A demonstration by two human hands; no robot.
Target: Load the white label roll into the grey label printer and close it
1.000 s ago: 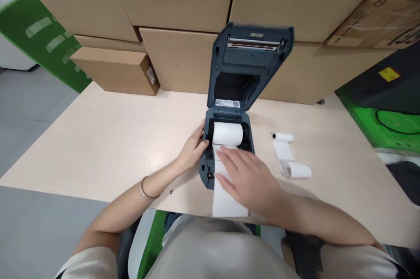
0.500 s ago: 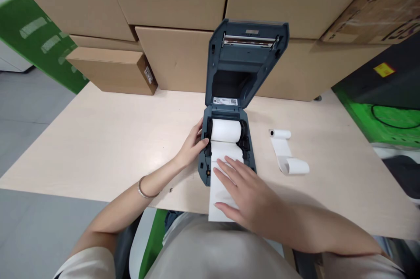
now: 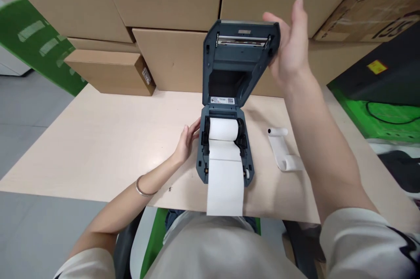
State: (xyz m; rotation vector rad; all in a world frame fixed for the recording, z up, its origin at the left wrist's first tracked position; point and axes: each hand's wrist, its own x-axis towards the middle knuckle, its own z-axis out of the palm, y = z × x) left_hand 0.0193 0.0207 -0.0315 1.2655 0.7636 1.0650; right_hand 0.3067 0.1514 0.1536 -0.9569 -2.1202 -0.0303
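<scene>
A dark grey label printer [image 3: 202,169] stands on the table with its lid [image 3: 243,58] raised. Inside sits a roll of white labels [image 3: 223,129]; its label strip [image 3: 225,187] runs out over the front and past the table edge. My left hand [image 3: 187,141] rests against the printer's left side, fingers extended. At the lid's upper right edge is my right hand [image 3: 290,49], fingers stretched upward and thumb apart, its palm side by the lid. Part of that hand's contact with the lid is hidden.
To the right of the printer lies a small, partly unrolled paper roll [image 3: 280,147]. Large cardboard boxes [image 3: 173,60] line the back of the table [image 3: 98,147]. A flat carton [image 3: 111,73] stands at the back left. Green crates [image 3: 390,119] are beyond the right edge.
My right hand has left the label strip and moved up to the lid's right edge. My left thumb has come off the printer's rim. The lid stays raised.
</scene>
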